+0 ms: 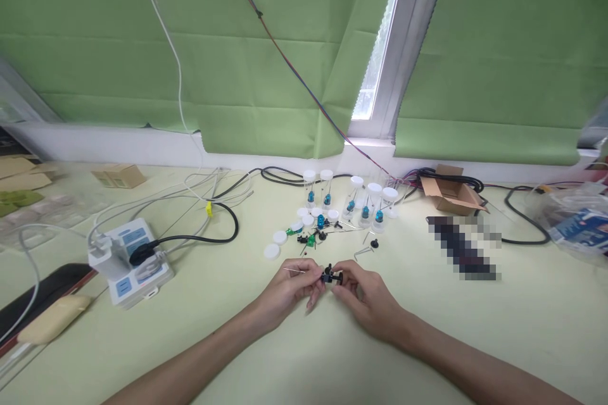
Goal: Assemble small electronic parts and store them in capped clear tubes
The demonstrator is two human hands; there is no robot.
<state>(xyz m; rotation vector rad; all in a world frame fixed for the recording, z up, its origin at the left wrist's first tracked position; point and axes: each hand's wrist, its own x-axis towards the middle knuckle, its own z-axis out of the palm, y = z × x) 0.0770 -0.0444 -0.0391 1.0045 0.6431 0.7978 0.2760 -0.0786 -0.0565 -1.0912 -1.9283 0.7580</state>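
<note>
My left hand (295, 288) pinches a small black clamp-like fitting (327, 276) between thumb and fingers, and a thin metal rod (294, 270) shows along those fingers. On the fitting's other side, the thumb and fingers of my right hand (363, 297) close around its black knob (340, 278). Just beyond lie loose parts: a blue fitting (321, 221), a green piece (311, 240), a black thumbscrew (375, 243) and a bent hex key (363, 252). Several clear tubes with white caps, such as one tube (379, 212), stand behind, with blue fittings inside.
White caps (272, 251) lie left of the parts. A power strip (142, 266) with plugs and cables sits at left. At the back right is an open cardboard box (449, 193), near a pixelated dark object (463, 250). A plastic bag (582, 224) lies far right.
</note>
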